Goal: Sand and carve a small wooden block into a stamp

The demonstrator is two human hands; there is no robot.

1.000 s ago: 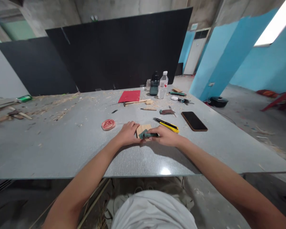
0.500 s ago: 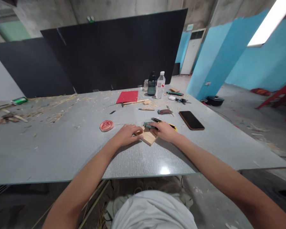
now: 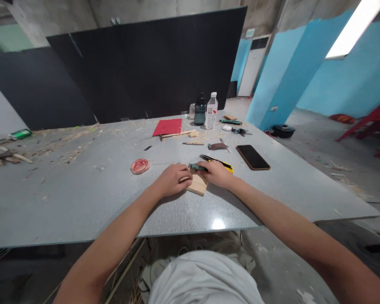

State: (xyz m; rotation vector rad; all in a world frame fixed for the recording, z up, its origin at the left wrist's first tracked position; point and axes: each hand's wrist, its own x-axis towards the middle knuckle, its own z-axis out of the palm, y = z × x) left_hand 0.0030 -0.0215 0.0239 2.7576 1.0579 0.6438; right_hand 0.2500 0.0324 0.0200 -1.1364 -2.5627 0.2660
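A small pale wooden block (image 3: 197,185) lies flat on the grey table (image 3: 82,198) in front of me. My left hand (image 3: 173,178) rests on its left part, fingers curled down onto it. My right hand (image 3: 218,173) is closed round a small green-handled tool (image 3: 196,167), which points left over the block's far edge. A yellow and black utility knife (image 3: 220,162) lies just behind my right hand.
A round red carved disc (image 3: 139,166) sits left of my hands. A black phone (image 3: 252,157) lies to the right. Farther back are a red sheet (image 3: 168,126), a dark bottle (image 3: 200,110), a clear water bottle (image 3: 211,111), small tools and wood shavings.
The wooden block has turned and shifted a little toward me. My right hand with the green tool moved from the block's near side to its far edge. My left hand stays on the block.
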